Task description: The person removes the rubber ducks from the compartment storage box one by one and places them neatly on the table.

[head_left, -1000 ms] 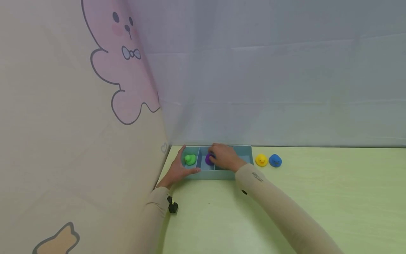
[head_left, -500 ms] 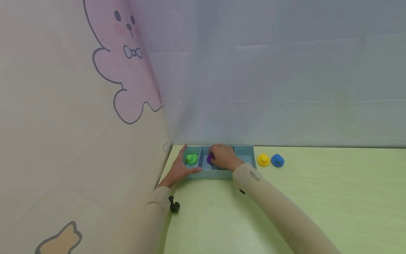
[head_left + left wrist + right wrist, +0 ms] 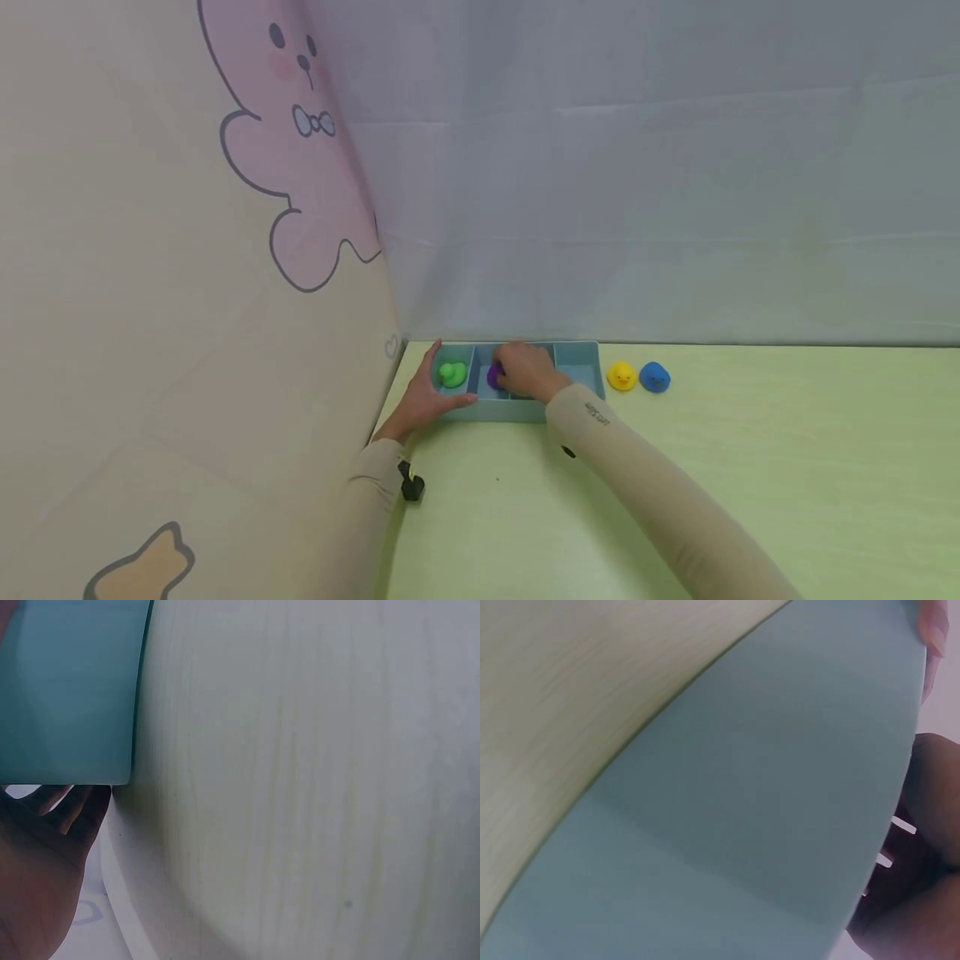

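A small purple toy is largely hidden by the right hand, by whose curled fingers it is pinched in the second compartment from the left of a rectangular blue-green divided tray. The tray's far edge is set near the back of the pale wood-grain counter; room extends in front and rightward, past a yellow toy duck and a blue toy duck. The left end, holding a green toy duck, is straddled by the spread left hand.

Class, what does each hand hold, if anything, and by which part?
The right hand holds the purple toy, exact grip hidden; the left hand braces the tray, thumb at front rim, fingers against left end.
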### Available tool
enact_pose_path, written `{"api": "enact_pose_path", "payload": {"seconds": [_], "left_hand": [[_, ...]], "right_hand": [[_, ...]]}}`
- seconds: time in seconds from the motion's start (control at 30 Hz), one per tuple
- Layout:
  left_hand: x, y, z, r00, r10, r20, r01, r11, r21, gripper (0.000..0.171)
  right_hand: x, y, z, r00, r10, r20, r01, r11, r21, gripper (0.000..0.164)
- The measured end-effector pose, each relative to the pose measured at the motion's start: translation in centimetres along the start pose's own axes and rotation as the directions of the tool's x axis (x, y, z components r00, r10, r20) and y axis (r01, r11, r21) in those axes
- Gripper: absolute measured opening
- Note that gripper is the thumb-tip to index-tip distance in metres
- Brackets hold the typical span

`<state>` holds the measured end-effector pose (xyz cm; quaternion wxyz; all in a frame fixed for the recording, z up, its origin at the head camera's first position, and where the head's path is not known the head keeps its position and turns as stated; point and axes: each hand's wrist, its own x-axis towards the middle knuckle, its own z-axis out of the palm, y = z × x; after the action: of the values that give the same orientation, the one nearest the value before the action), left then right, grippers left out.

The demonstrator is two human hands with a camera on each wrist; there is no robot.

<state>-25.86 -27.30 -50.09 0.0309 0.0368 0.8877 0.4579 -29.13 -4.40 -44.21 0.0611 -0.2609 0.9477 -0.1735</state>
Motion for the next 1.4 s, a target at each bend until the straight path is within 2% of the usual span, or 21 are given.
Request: {"api": "enact_pose_path", "payload": {"seconds": [0.4, 0.73, 1.03, 1.4], "left_hand": [[0.0, 0.0, -0.2, 1.0, 0.012, 0.001, -0.012, 1.0, -0.006, 0.129], [0.3, -0.2, 0.1, 1.0, 0.025, -0.003, -0.025, 1.0, -0.002, 0.132], [0.4, 0.1, 0.2, 1.0, 0.007, -0.001, -0.007, 1.0, -0.009, 0.132], [0.1, 0.3, 0.2, 1.0, -0.022, 0.006, 0.022, 1.0, -0.003, 0.129]], "right_hand": [[-0.6, 0.2, 0.0, 0.998, -0.042, -0.045, 0.043, 0.999, 0.029, 0.018], [-1.3, 0.5, 0.4, 0.988, -0.102, -0.119, 0.105, 0.994, 0.015, 0.028], [-2.5, 0.6, -0.7, 0.97, -0.138, -0.201, 0.149, 0.988, 0.04, 0.034], [-3.7, 1.8, -1.8, 0.966, -0.129, -0.223, 0.148, 0.986, 0.072, 0.035]]}}
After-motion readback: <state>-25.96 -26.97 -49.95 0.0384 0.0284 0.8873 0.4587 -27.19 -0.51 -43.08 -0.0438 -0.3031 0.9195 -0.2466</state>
